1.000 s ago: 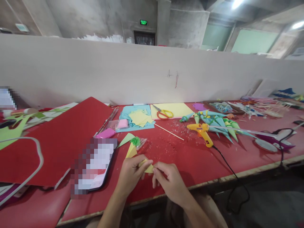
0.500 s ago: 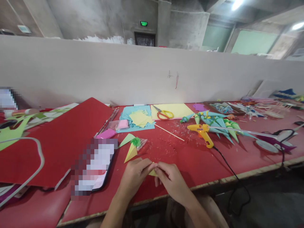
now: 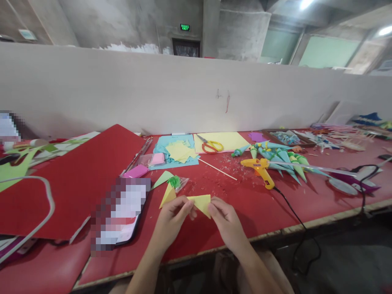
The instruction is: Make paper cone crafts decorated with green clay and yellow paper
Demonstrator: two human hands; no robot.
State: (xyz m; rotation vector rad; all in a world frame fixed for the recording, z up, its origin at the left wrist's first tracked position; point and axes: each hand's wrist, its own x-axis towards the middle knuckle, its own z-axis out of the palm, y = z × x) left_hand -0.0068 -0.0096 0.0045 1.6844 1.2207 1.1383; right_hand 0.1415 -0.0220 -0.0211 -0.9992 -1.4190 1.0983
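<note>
A small folded piece of yellow paper (image 3: 201,203) is stretched between my two hands above the red table. My left hand (image 3: 176,216) pinches its left end, and my right hand (image 3: 225,216) grips its right edge. Just beyond my left hand lie a yellow paper cone (image 3: 168,196), a green tuft (image 3: 174,181) with a clear plastic wrapper, and a light green paper piece (image 3: 163,178). Farther back, yellow paper pieces (image 3: 181,151) rest on blue ones.
A phone (image 3: 124,212) lies left of my hands, beside a large red board (image 3: 70,183). On the right are a yellow glue gun (image 3: 260,170) with a black cord and several blue-green cones (image 3: 283,157). Scissors (image 3: 211,145) and a thin stick (image 3: 217,169) lie farther back.
My hands have moved apart, and the yellow paper, mostly covered before, now shows between them as a pointed folded shape. The fingertips no longer touch each other.
</note>
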